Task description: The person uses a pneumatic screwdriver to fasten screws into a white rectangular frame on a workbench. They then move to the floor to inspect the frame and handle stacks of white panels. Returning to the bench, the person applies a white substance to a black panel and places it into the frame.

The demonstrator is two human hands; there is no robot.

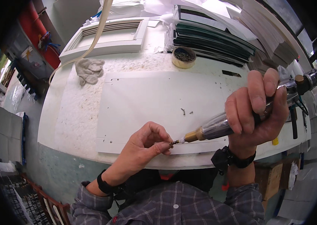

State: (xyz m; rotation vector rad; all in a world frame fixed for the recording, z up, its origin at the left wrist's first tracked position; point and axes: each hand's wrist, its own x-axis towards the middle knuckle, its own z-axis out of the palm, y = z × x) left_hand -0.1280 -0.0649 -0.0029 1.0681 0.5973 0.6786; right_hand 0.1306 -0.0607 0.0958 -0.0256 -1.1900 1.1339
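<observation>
Plaid sleeves (173,210) fill the near edge of the view, both wrists wearing dark bands. From them the left hand (143,144) reaches up to the near edge of a white panel (147,101), its thumb and forefinger pressed together on a small dark screw (172,143). Just right of it, the right hand (255,108) is closed in a full grip round a pneumatic screwdriver (222,125), whose brass nose and pale tip point left and meet the screw at the left fingertips. At the tool's far right end a metal fitting (308,80) sticks out past the hand. Lying flat on a worn white workbench (72,112), the panel shows small holes along its edges, and two loose screws (186,111) rest on it, a little beyond the hands. On the far side of the bench stands a tape roll (184,57) holding more screws, with a stack of dark sheets (218,41) behind it. Far left lies a crumpled work glove (89,70), beside a cream hose (98,33) that crosses a white louvred frame (106,35).
</observation>
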